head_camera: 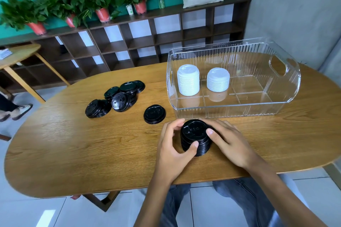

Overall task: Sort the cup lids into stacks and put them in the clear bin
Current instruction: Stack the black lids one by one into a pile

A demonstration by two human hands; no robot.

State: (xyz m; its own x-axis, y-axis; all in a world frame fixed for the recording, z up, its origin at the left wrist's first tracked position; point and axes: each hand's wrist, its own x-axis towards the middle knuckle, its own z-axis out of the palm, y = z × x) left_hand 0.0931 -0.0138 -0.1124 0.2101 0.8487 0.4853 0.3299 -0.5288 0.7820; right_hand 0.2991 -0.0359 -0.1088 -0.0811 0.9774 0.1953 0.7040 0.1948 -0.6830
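Bright, even daylight fills the room. Soft glare lies on the wooden table (77,143) and a bright patch on the floor tiles (45,217). Wide-angle distortion bends the shelf (140,42) and table edges; the corners blur slightly.

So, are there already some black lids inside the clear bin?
No, the clear bin holds only two stacks of white lids, and the black lids are all on the table outside it.
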